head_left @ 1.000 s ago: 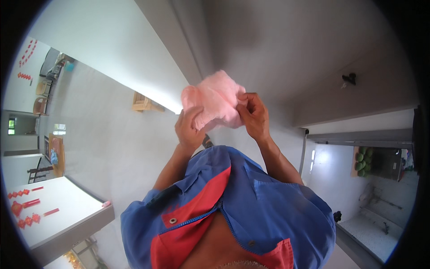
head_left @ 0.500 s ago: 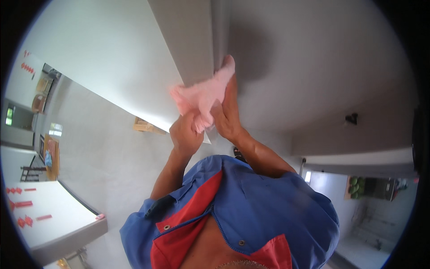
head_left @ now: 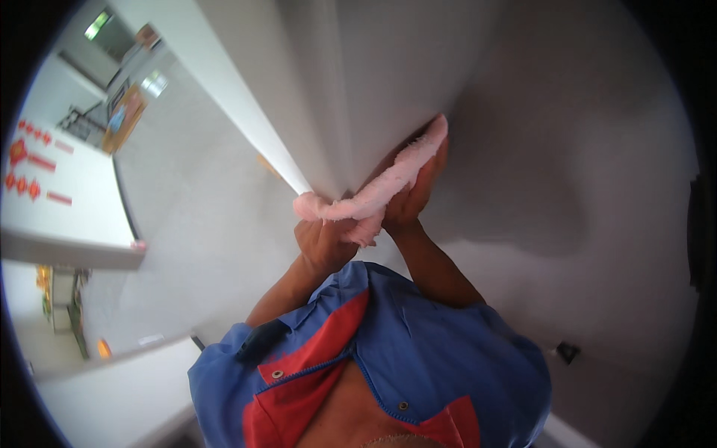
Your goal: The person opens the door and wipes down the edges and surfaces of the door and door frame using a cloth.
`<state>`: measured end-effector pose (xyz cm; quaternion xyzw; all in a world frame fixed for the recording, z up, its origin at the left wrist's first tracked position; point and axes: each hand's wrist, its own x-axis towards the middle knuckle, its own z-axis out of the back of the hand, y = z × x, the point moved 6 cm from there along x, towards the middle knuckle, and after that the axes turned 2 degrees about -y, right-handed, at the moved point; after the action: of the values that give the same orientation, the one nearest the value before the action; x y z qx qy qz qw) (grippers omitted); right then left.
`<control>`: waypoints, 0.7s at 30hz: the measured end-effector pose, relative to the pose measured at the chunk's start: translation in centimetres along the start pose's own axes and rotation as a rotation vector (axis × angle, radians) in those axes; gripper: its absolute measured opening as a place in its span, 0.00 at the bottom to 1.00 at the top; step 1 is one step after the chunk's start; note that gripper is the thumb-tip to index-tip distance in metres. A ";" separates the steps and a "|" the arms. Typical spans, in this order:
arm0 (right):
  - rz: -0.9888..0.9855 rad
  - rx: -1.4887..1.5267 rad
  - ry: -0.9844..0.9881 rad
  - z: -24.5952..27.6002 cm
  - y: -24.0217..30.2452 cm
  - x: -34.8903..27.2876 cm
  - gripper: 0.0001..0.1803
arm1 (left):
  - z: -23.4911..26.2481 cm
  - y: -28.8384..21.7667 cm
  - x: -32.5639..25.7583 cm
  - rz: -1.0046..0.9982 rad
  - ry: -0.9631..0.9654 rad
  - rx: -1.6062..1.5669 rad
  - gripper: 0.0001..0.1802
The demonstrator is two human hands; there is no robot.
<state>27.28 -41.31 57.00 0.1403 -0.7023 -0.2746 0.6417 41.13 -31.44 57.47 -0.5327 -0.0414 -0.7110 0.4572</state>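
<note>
Cloth: one pink cloth (head_left: pixel 377 194), fuzzy, bunched and folded into a long strip; it lies across both hands, in the middle of the scene, slanting from near left to far right.
Hands: two, both at the cloth.
Left hand (head_left: pixel 325 243): curled fingers, holding the cloth's left, near end.
Right hand (head_left: pixel 408 207): against the right side of the cloth, fingers stretched along it toward the far end; how firmly they grip, I cannot tell.
Jacket: one, blue (head_left: pixel 455 343) with red facing, open at the neck; two round snaps show, one on each side, and one blue zip.
Wall: one grey wall (head_left: pixel 478 67) fills the far middle and right, smooth, with a broad soft shadow right of the hands; whether the cloth touches it, I cannot tell.
Wall edge: one pale edge (head_left: pixel 250 112), running from far left down to the cloth's left end.
Floor: grey and smooth (head_left: pixel 190 172), along the left.
Red hangings: three rows (head_left: pixel 30 160) on a white wall at left.
Table: one brown table (head_left: pixel 134 107) at far left, one blue thing on it.
Window: one bright window (head_left: pixel 97 25), farthest left.
Black object: one, small (head_left: pixel 567 352), near right, its kind unclear.
</note>
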 end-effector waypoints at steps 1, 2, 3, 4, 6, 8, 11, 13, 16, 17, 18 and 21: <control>0.040 -0.018 -0.039 0.2 0.2 0.0 0.45 | -0.2 0.6 -0.7 0.071 -0.003 -0.022 0.23; 0.047 -0.011 0.004 0.3 0.3 0.3 0.45 | -0.2 0.7 -1.0 0.005 -0.070 0.002 0.15; 0.038 0.018 0.030 0.2 0.3 -0.2 0.45 | 0.5 0.3 -1.4 0.029 -0.082 0.032 0.15; 0.081 -0.018 0.025 1.0 0.4 -0.5 0.45 | 0.2 0.0 -1.3 0.157 0.051 0.061 0.15; 0.176 -0.020 0.021 2.1 0.9 -0.4 0.44 | -0.3 0.1 -2.0 0.365 0.138 0.078 0.14; 0.163 -0.047 0.085 3.4 1.6 -1.1 0.43 | 0.6 -2.1 -2.3 0.107 -0.172 0.251 0.17; 0.179 -0.101 0.111 5.1 2.6 -2.1 0.42 | 0.7 -2.3 -3.3 0.110 -0.221 0.333 0.19; 0.157 -0.178 0.163 5.8 3.2 -2.8 0.40 | 0.5 -2.6 -3.4 0.157 -0.203 0.375 0.21; -0.026 -0.149 0.253 6.7 3.3 -3.4 0.38 | 1.1 -3.3 -2.9 0.106 -0.320 0.371 0.18; -0.017 -0.149 0.253 7.0 3.6 -2.9 0.38 | 1.2 -3.4 -2.3 0.102 -0.328 0.370 0.18; -0.044 -0.112 0.271 6.9 3.7 -2.0 0.37 | 1.8 -4.1 -1.2 0.033 -0.355 0.384 0.19; 0.112 -0.050 0.249 6.1 6.0 2.4 0.38 | 4.0 -6.1 2.0 -0.083 -0.433 0.429 0.23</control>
<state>21.93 -36.49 62.22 0.1178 -0.6169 -0.2362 0.7415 39.72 -26.96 63.38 -0.5611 -0.3087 -0.5738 0.5105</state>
